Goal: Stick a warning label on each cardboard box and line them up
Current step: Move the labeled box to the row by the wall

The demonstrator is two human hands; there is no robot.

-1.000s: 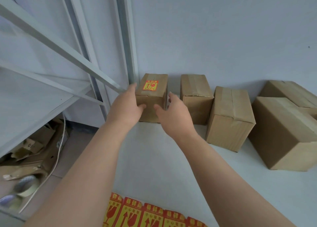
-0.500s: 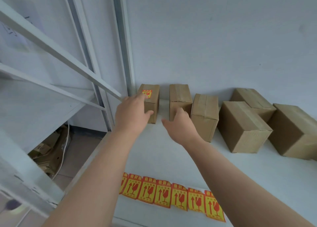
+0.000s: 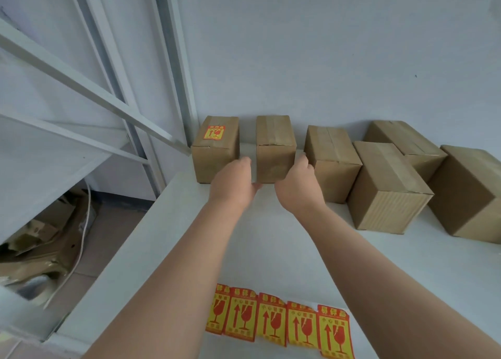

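Several brown cardboard boxes stand along the back wall on the white table [image 3: 271, 236]. The leftmost box [image 3: 215, 158] carries a red and yellow warning label [image 3: 214, 132] on top. Just right of it stands an unlabelled box [image 3: 274, 147]. My left hand [image 3: 234, 182] is at its left front corner and my right hand [image 3: 296, 185] at its right front corner, fingers apart and curved toward its sides; a firm grip does not show. A strip of red and yellow warning labels [image 3: 282, 323] lies at the table's near edge between my forearms.
Further unlabelled boxes sit to the right: one [image 3: 332, 160] close to my right hand, a larger one [image 3: 387, 185] and two more [image 3: 469, 193] behind and beside it, at mixed angles. A white metal shelf frame [image 3: 89, 93] rises at left, with cardboard scraps [image 3: 40, 253] on the floor.
Both hands left the labelled box and moved right to flank the second box. The view pulled back and down, showing more of the label strip.
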